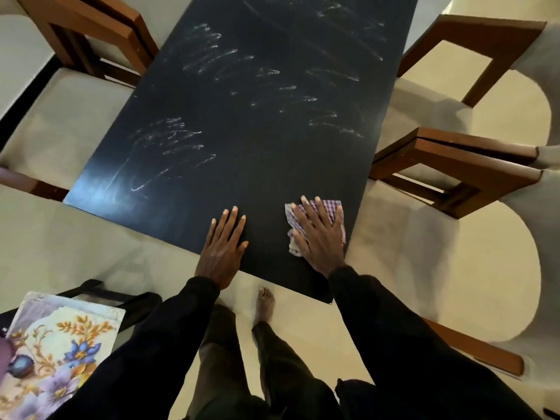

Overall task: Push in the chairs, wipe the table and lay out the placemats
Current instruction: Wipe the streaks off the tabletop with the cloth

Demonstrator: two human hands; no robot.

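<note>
Our right hand (pixel 318 237), fingers spread, presses the cloth (pixel 331 205) flat at the table's (pixel 257 165) near-right corner; smears (pixel 172 137) lie ahead, up the long axis. Left hand (pixel 222 250) braces flat.

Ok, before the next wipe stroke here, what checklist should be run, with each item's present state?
1. Cloth under right hand: ok, flat fingers press it on the table's near right corner.
2. Left hand off the cloth: ok, flat on the table beside it.
3. Tabletop clean: not ok, white smears cover it.
4. Placemats out of the way: ok, lying off the table, lower left.
5. Chairs pushed in: cannot tell.
</note>
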